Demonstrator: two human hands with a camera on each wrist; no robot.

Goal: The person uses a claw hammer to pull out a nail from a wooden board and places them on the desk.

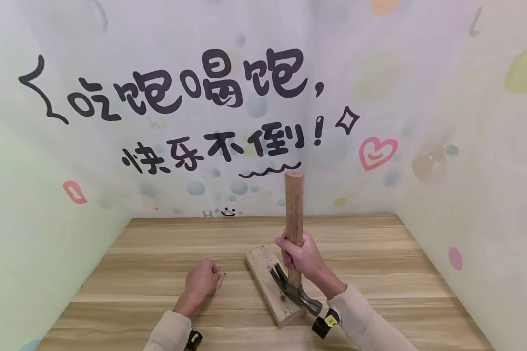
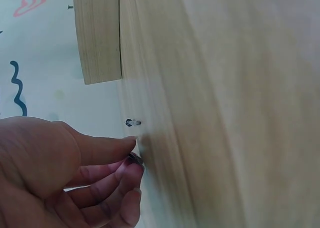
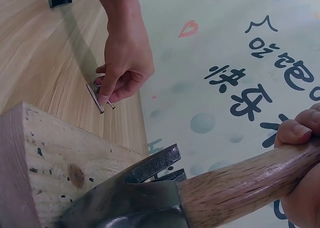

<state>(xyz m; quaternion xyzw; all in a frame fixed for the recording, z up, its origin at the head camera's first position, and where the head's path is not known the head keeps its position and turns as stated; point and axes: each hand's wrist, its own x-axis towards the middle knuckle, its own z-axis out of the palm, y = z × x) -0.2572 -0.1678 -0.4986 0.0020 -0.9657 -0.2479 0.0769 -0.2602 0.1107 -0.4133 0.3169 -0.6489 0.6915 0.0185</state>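
My right hand [image 1: 305, 256] grips a claw hammer [image 1: 294, 209] by its wooden handle, which points up. The hammer's metal head [image 3: 145, 203] is low over a wooden board [image 1: 263, 278]; whether it touches the wood I cannot tell. Left of the board, my left hand [image 1: 202, 280] is down at the tabletop. Its thumb and fingertips pinch a thin metal nail, of which only a dark bit shows in the left wrist view. Another nail [image 3: 95, 98] lies on the table right beside those fingers. The palm side of the right hand is partly cut off in the right wrist view.
The wood-grain table [image 1: 158, 243] runs back to a printed wall [image 1: 421, 97] with black lettering, and similar walls stand at both sides. The board lies at a slant, with dark marks or holes in its top. Dark camera straps [image 1: 322, 325] circle the wrists.
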